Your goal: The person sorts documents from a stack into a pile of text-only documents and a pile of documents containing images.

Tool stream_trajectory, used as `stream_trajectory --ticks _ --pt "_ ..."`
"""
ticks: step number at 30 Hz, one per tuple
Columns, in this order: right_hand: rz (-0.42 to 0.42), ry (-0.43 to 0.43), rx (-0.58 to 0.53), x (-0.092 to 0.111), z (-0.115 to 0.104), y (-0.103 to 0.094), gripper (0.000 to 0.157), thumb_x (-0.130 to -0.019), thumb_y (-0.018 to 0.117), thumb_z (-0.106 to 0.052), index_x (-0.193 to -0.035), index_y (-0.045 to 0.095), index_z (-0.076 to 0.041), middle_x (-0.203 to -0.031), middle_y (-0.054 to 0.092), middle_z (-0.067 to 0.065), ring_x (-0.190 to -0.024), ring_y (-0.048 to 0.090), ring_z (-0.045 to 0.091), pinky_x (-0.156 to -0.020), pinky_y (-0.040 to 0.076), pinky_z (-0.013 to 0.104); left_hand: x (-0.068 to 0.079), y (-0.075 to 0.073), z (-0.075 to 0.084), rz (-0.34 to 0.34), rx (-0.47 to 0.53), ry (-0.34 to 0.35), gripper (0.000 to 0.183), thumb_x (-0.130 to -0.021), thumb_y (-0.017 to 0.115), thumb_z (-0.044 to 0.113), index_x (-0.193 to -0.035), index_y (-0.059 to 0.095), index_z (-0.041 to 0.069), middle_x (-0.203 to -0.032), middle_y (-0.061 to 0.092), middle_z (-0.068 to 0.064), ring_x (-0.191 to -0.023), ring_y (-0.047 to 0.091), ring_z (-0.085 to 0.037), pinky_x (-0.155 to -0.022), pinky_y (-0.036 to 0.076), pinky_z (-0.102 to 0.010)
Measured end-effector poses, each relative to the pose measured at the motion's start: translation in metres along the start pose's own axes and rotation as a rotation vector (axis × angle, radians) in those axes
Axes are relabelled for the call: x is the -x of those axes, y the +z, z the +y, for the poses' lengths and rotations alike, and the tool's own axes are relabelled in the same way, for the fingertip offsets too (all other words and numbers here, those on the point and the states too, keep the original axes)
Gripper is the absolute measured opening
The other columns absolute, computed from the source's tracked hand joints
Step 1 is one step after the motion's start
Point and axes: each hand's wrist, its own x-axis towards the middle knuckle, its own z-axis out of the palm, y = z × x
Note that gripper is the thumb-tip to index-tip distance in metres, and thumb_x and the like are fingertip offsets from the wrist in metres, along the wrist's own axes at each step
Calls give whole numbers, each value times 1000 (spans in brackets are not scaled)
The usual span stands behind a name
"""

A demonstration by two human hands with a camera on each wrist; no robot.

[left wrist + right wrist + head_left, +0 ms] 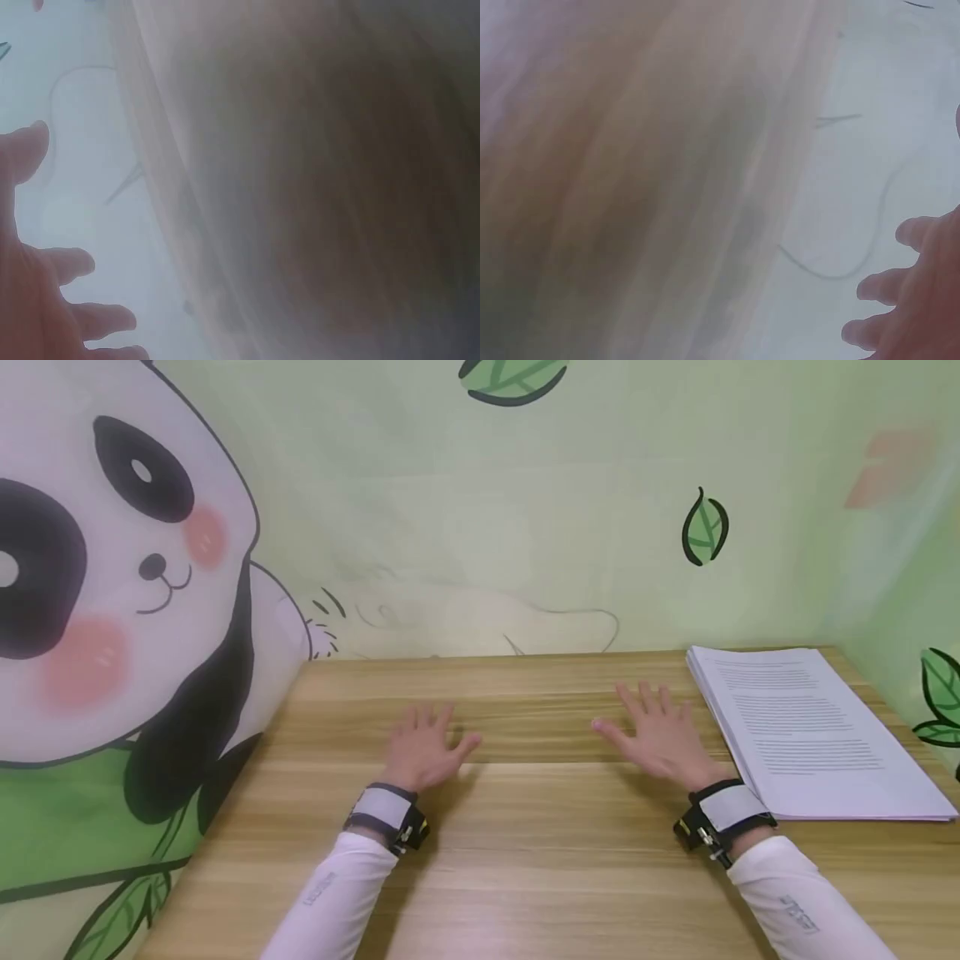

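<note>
Over the middle of the wooden table (525,843), my left hand (423,752) is held palm down with its fingers spread and nothing in it. My right hand (663,743) is spread the same way to the right, also holding nothing. A stack of printed paper (810,718) lies just beyond the right hand, its left edge close to that wrist. In the left wrist view the left hand's fingers (105,321) reach in from the left edge. The right wrist view shows the right hand's fingers (885,287) at the right edge.
A pale green backdrop (480,527) with printed leaves rises behind the table's far edge. A large printed panda (172,568) covers its left side. Each wrist wears a strapped camera (708,831), over white sleeves (330,893).
</note>
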Motion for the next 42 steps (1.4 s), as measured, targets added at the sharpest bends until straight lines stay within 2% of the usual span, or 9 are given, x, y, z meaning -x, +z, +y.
stream_trajectory --ticks 5,9,12,18,24,29,33,38,42 --pt "27 3 -29 0 1 -13 84 -89 26 -67 -150 13 -10 -153 9 31 -137 2 54 -105 -2 73 0 1 9 1 62 -1 85 -84 25 74 -150 19 20 -154 20 -23 -141 15 -44 -112 14 -62" --pt "96 8 -37 2 6 -25 81 -92 26 -62 -148 18 -5 -150 17 34 -136 11 54 -104 7 73 0 1 17 7 113 17 83 -86 27 72 -150 19 19 -153 22 -22 -140 16 -44 -112 15 -62" --pt "113 25 -76 5 13 -34 79 -93 26 -60 -147 19 -2 -149 18 36 -135 10 55 -99 9 76 0 0 23 17 141 12 82 -86 28 70 -149 20 19 -153 23 -22 -140 19 -43 -112 17 -61" --pt "109 70 -185 13 34 -48 76 -96 24 -54 -149 7 -3 -149 4 38 -132 1 62 -95 5 80 -3 -4 41 59 208 61 83 -86 27 70 -148 24 16 -151 28 -21 -138 25 -41 -111 24 -59" --pt "121 67 -303 18 55 -55 78 -96 32 -50 -149 2 -1 -148 7 40 -133 7 60 -100 12 74 -5 -2 59 57 253 81 81 -87 29 70 -149 23 18 -151 30 -20 -137 30 -39 -110 27 -57" --pt "126 135 -264 23 73 -63 79 -94 38 -53 -148 14 0 -144 22 41 -127 23 60 -95 24 72 -7 0 79 46 320 110 80 -87 29 69 -149 22 19 -149 34 -20 -134 36 -39 -107 32 -57" --pt "130 185 -242 33 90 -70 76 -94 38 -52 -146 23 1 -141 28 41 -124 27 60 -93 27 72 -7 5 96 12 387 114 79 -87 27 70 -149 23 21 -148 37 -16 -133 37 -36 -108 32 -54" --pt "137 257 -228 44 118 -78 77 -94 36 -53 -145 23 3 -141 27 42 -124 24 61 -92 25 73 -8 9 109 -14 459 98 77 -85 24 72 -148 23 27 -150 36 -9 -135 36 -31 -111 30 -50" --pt "132 335 -202 53 142 -83 80 -93 35 -54 -145 20 6 -140 23 45 -123 22 64 -91 24 74 -9 9 121 -22 488 108 74 -87 26 70 -147 25 28 -150 37 -6 -135 37 -29 -111 31 -49"
